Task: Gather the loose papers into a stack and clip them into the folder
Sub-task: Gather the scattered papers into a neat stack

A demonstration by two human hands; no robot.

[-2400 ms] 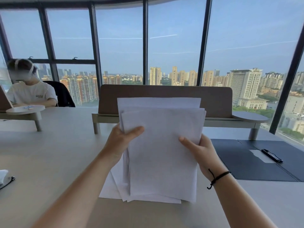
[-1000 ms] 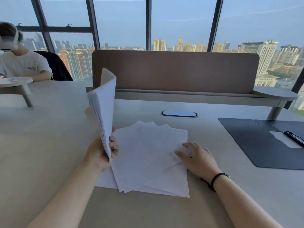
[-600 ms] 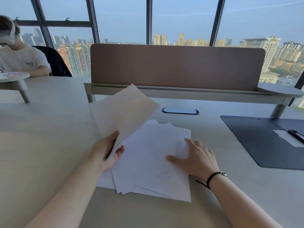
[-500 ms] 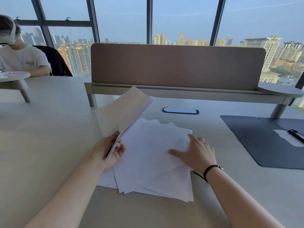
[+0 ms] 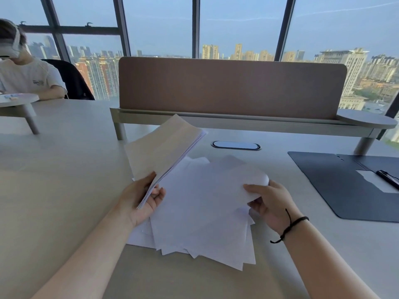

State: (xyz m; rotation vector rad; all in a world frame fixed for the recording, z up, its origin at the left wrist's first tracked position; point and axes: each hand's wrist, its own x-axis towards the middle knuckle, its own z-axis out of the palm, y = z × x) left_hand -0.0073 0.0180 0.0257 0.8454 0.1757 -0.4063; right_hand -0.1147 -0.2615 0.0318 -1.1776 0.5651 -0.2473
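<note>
Several loose white papers [image 5: 200,223] lie fanned out on the beige table in front of me. My left hand [image 5: 142,197] grips a thin bundle of sheets [image 5: 162,147] by its near edge, tilted up and away to the left. My right hand [image 5: 269,201] pinches the right edge of the top loose sheet [image 5: 216,186] and lifts it, so the paper curls over my fingers. The dark open folder [image 5: 336,182] lies flat at the right, with its black clip [image 5: 388,179] over a white label.
A brown desk divider [image 5: 231,87] on a raised shelf stands across the table behind the papers. A cable port [image 5: 236,145] sits in the tabletop just beyond them. A person in a white shirt [image 5: 28,78] sits at the far left. Windows lie behind.
My right hand, which lay flat on the loose pile, has closed on the edge of the top sheet and raised it. The bundle in my left hand has tipped lower.
</note>
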